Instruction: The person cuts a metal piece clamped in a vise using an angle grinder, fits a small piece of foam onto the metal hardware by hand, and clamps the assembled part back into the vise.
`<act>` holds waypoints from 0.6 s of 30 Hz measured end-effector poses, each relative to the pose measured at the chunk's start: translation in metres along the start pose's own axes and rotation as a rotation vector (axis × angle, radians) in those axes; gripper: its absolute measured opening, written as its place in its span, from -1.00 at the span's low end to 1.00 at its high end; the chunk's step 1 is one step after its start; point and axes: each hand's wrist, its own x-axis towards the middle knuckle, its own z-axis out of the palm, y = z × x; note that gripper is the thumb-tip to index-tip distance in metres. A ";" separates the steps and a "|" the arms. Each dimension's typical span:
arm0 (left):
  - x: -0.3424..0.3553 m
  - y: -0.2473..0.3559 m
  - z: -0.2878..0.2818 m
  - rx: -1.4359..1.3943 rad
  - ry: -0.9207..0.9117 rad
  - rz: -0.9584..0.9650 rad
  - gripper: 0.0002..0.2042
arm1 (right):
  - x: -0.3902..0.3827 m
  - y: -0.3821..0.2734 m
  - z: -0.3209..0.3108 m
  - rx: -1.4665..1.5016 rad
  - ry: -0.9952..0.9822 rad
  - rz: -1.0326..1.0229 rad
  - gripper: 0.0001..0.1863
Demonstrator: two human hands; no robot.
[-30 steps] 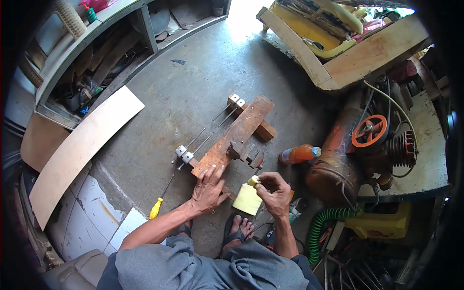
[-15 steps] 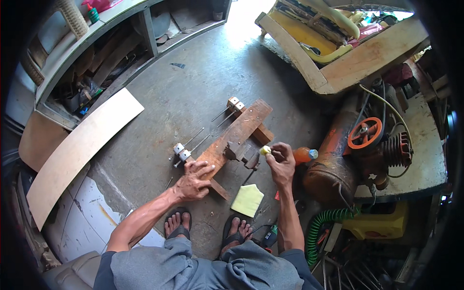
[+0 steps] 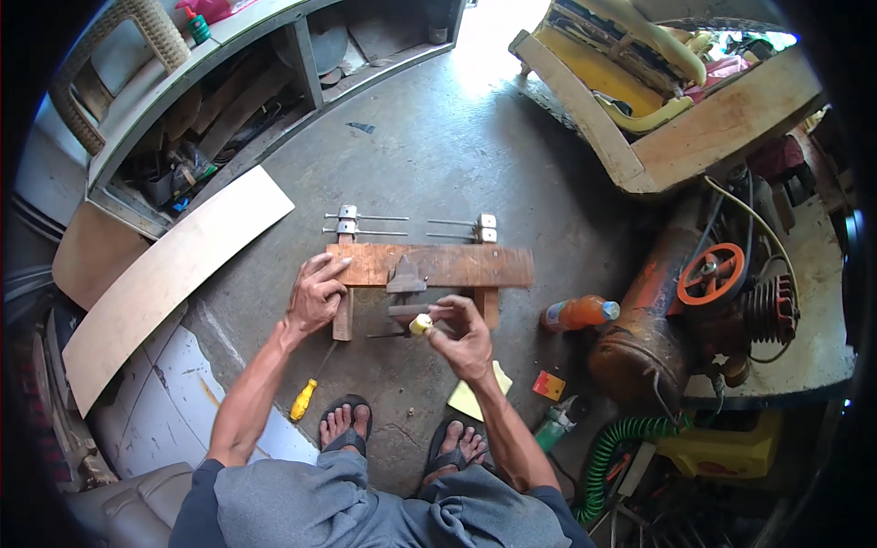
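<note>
A low wooden bench [image 3: 475,265] stands crosswise on the floor in front of my feet. A dark metal vise [image 3: 406,277] is mounted on its plank. My left hand [image 3: 318,294] is closed over the bench's left end, thumb side toward the plank. Pale blocks with long bolts [image 3: 347,220] sit at the far side of each bench leg. My right hand [image 3: 463,338] pinches a small pale-yellow wad [image 3: 420,324], soft-looking, just on the near side of the vise. A pale-yellow sheet [image 3: 468,402] lies on the floor, partly hidden under my right forearm.
A yellow-handled screwdriver [image 3: 304,399] lies by my left foot. To the right are an orange drink bottle [image 3: 575,313], a red-and-yellow packet [image 3: 548,384], a green power tool [image 3: 557,423] and a rusty compressor [image 3: 639,338]. A long curved board [image 3: 174,292] lies at left.
The bench has swung from a diagonal to lie crosswise, with my left hand on its end. My right hand has moved left and nearer, still holding the yellow wad. The screwdriver has come into sight.
</note>
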 end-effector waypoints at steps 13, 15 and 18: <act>-0.084 0.138 0.062 -1.157 0.206 -0.989 -0.57 | 0.023 -0.019 0.004 -0.426 -0.029 -0.227 -0.59; -0.072 0.142 0.062 -1.370 0.112 -1.057 -0.54 | 0.023 -0.016 0.002 -0.491 -0.038 -0.266 -0.60; -0.054 0.143 0.059 -1.664 0.101 -1.025 -0.55 | 0.020 -0.012 0.001 -0.566 -0.097 -0.241 -0.59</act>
